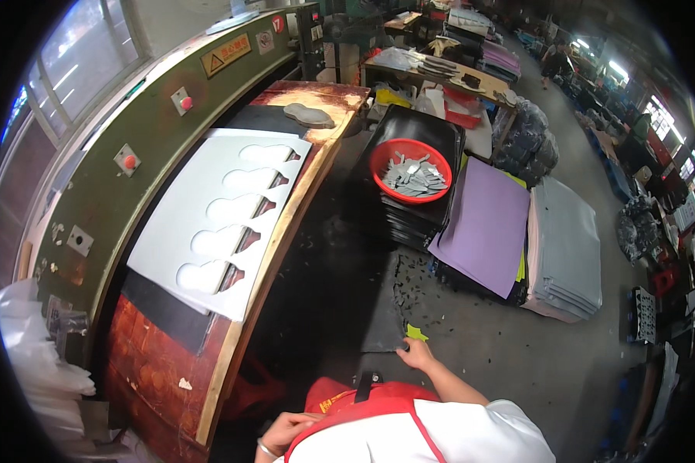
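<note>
My left hand (289, 429), with a bracelet at the wrist, rests against the red apron (355, 404) at my waist; its fingers lie along the cloth and hold nothing I can see. My right hand (418, 355) reaches out low in front of me, fingers curled together. Just beyond its knuckles shows a small yellow-green scrap (416, 332); whether the fingers hold it or it lies on the floor I cannot tell. To the left, a white sheet (170, 224) with a row of shoe-sole-shaped cutouts lies on the worn red-brown bench (150, 339), over a black sheet.
A green machine beam (154, 131) with red buttons runs behind the bench. A grey sole-shaped piece (309, 116) lies at its far end. Ahead, a red basin (411, 171) of grey offcuts sits on black sheets, beside purple (483, 224) and grey (565, 247) stacks. Dark scraps litter the floor.
</note>
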### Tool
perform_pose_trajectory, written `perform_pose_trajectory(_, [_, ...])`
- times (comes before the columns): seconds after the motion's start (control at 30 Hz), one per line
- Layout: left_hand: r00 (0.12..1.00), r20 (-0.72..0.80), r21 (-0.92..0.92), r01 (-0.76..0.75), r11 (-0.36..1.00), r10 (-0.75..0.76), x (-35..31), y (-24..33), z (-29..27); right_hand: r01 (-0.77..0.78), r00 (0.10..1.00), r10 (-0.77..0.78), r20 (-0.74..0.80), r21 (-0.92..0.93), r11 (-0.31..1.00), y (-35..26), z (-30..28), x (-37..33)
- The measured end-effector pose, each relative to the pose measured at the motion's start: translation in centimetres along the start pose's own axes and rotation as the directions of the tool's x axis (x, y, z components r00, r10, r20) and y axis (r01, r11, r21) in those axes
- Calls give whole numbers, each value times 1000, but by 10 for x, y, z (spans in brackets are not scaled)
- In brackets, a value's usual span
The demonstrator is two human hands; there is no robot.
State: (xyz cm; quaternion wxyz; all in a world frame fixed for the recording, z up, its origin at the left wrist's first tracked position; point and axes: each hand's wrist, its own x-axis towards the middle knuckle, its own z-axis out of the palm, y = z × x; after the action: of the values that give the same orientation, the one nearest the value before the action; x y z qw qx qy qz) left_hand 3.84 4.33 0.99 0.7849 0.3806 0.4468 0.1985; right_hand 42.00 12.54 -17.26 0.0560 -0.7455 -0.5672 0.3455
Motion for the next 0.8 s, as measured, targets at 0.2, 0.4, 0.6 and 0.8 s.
perform_pose_trajectory(0.2, [647,-619,286,-342,895,444,33,75,-68,196,981,-175,-89,462,865,-97,-30,77])
perform_pose_trajectory(0.4, [220,-711,677,-41,735,668,91,163,-161,396,917,-338,-213,599,696,-217,-105,156])
perform_pose_trajectory(0.6, [316,-661,736,451,505,680,107,203,-194,496,867,-353,-353,678,542,-306,-156,241])
perform_pose_trajectory(0.8, [169,-797,559,571,601,580,109,182,-205,665,696,-465,-547,244,706,-375,-202,326])
